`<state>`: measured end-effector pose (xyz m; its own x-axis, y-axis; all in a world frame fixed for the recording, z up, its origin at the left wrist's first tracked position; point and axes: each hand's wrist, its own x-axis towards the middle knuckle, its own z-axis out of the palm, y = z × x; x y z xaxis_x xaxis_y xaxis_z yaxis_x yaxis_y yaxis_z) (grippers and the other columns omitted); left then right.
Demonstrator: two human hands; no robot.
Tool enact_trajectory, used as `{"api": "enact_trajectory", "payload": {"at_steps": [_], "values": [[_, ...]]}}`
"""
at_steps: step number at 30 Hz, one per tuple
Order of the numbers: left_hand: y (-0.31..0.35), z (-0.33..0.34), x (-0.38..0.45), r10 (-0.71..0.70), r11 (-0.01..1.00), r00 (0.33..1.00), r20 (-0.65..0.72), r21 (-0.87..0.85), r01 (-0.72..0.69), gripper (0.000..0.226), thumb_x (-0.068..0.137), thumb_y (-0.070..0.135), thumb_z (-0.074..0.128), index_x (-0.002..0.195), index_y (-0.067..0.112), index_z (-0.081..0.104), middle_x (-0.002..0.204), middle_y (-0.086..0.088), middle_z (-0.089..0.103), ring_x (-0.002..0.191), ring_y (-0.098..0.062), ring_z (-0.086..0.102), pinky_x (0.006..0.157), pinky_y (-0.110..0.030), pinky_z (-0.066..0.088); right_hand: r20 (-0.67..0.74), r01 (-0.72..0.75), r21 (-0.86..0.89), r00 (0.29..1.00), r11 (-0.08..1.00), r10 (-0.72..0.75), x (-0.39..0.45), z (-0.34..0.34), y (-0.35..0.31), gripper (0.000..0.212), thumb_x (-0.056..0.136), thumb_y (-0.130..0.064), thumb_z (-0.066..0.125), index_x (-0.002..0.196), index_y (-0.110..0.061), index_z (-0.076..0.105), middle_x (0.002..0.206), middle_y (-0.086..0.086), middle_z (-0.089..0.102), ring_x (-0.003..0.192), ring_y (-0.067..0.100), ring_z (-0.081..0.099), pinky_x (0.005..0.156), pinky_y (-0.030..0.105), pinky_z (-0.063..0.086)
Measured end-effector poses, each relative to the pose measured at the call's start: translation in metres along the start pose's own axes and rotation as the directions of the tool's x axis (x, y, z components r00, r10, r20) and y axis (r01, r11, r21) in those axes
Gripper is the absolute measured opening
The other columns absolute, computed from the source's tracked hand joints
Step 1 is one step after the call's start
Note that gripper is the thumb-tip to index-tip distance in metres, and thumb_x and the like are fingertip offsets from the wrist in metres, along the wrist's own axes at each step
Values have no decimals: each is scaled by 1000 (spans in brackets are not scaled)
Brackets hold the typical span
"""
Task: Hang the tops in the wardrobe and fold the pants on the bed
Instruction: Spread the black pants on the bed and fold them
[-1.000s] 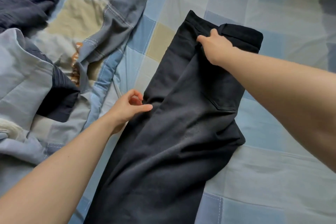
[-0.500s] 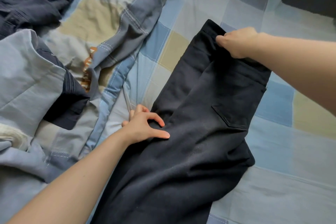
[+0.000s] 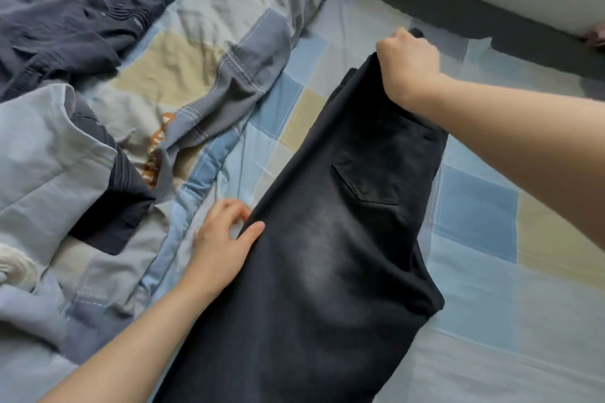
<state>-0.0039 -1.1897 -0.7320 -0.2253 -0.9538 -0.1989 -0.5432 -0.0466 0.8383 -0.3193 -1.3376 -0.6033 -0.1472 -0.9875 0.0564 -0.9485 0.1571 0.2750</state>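
A pair of black pants (image 3: 327,255) lies lengthwise on the bed, folded leg on leg, back pocket up. My right hand (image 3: 407,64) grips the waistband at the far end and holds it lifted off the sheet. My left hand (image 3: 226,239) pinches the left edge of the pants near the thigh, thumb on top of the cloth and fingers curled at the edge. The lower legs run out of view at the bottom.
A crumpled patchwork duvet (image 3: 183,75) fills the left side, with a dark navy garment (image 3: 72,20) on it at the top left. The checked bed sheet (image 3: 491,288) lies bare to the right. The bed's dark edge (image 3: 458,10) and a pale wall are at the top right.
My right hand has pulled the waistband farther up the bed and lifted it. My left hand has slid to the pants' left edge and pinches it. The view shifted toward the bed's far edge.
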Motion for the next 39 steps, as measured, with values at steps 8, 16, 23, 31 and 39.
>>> {"api": "enact_trajectory", "payload": {"at_steps": [8,16,23,31,39], "values": [[-38,12,3,131,941,972,197,285,-184,28,83,63,48,89,35,47,155,36,7,143,12,-9,105,-28,1,130,-46,117,991,992,30,17,44,-27,20,87,12,40,95,2,55,122,25,43,107,48,47,73,45,41],[-51,24,-7,241,808,965,103,530,-258,63,94,53,37,152,30,27,161,19,13,150,-6,6,111,-40,12,68,82,650,984,756,-166,42,72,-40,77,86,-10,66,148,-24,22,148,12,35,124,29,45,104,41,35],[-51,23,-7,282,758,953,107,584,-290,62,94,47,39,151,24,30,160,11,24,150,-11,14,110,-44,19,-15,-471,624,791,624,611,-41,100,54,57,91,-45,47,136,-10,37,134,13,45,120,35,44,99,41,33],[-51,26,-9,319,715,942,102,627,-310,68,94,48,36,154,19,23,160,7,24,151,-16,12,121,-46,10,738,-661,675,596,-328,316,-89,120,50,48,87,-50,62,118,-14,53,103,0,67,88,18,67,77,37,56],[-53,27,-7,359,698,929,86,636,-329,64,94,53,35,150,22,34,160,7,27,150,-15,13,121,-44,8,483,-433,868,619,-244,619,-82,133,95,18,95,-37,52,96,-22,42,89,3,57,61,12,57,44,16,44]]}}
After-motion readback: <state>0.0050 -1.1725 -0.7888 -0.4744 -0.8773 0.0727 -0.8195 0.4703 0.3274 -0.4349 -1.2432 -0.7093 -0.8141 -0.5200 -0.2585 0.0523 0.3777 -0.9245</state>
